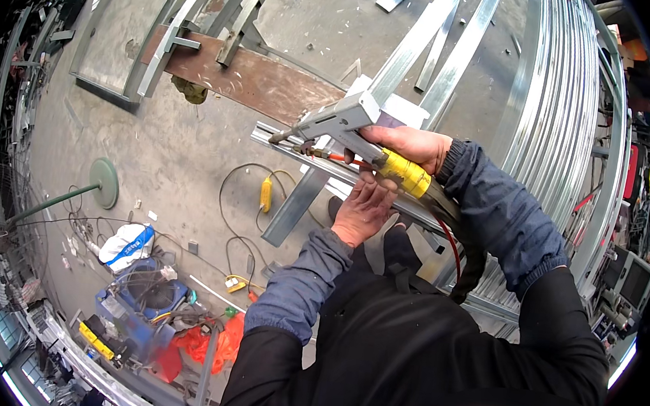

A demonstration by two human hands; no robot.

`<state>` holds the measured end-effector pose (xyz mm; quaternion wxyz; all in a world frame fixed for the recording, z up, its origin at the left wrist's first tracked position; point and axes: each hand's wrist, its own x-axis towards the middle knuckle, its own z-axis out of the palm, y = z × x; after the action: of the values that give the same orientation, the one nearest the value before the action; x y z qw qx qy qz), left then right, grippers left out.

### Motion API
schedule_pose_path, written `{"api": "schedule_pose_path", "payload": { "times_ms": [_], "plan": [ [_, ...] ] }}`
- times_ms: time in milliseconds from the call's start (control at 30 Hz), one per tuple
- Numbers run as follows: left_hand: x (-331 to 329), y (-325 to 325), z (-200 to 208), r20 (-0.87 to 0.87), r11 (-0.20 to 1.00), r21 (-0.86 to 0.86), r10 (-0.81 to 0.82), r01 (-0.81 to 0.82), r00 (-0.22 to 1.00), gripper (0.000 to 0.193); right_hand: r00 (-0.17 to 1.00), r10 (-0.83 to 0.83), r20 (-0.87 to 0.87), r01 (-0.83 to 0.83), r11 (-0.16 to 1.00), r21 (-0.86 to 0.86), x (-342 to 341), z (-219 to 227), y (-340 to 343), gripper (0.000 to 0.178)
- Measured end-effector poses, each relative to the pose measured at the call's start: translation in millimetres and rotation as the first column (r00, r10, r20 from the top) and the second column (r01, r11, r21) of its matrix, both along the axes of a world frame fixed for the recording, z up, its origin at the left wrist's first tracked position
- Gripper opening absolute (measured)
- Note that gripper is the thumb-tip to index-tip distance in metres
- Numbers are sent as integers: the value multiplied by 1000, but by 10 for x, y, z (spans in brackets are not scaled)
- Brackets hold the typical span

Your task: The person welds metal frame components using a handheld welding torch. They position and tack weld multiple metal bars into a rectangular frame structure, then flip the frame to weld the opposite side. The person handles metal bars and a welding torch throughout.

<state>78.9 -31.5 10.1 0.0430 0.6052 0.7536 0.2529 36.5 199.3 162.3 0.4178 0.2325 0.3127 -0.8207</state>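
Observation:
My right hand (409, 144) is closed round the handle of a grey welding gun (341, 118), just above the yellow tape wrapped on its grip. The gun's thin nozzle slants down to the left, its tip close to the left end of a shiny metal rail (263, 132). From the handle a thick dark hose and a red line run down past my right forearm. Below the gun, my left hand (367, 207) lies across the rail, fingers bent together over it; the handle partly hides the fingertips. A rusty brown steel plate (251, 78) sits beyond the rail.
Long galvanised profiles (559, 92) are stacked at the right. More steel bars (233, 14) lie across the brown plate. Cables and a yellow control box (266, 194) hang or lie left of me. A green round-based stand (105, 183) and a blue machine (146, 291) are farther left.

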Motion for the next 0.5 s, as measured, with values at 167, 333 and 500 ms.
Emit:
{"api": "schedule_pose_path", "payload": {
  "times_ms": [167, 333, 500],
  "plan": [
    [-4, 6, 92, 45, 1000, 24, 2, -3, 999, 73, 1000, -9, -5, 9, 999, -44, 28, -222, 88, 59],
    [-20, 20, 159, 45, 1000, 20, 2, -3, 999, 73, 1000, 13, -8, -13, 1000, -25, 11, -242, 109, 59],
    [-20, 2, 138, 10, 1000, 7, 6, -6, 1000, 76, 998, 57, -24, -56, 998, 24, -11, -167, 101, 58]
  ]
}}
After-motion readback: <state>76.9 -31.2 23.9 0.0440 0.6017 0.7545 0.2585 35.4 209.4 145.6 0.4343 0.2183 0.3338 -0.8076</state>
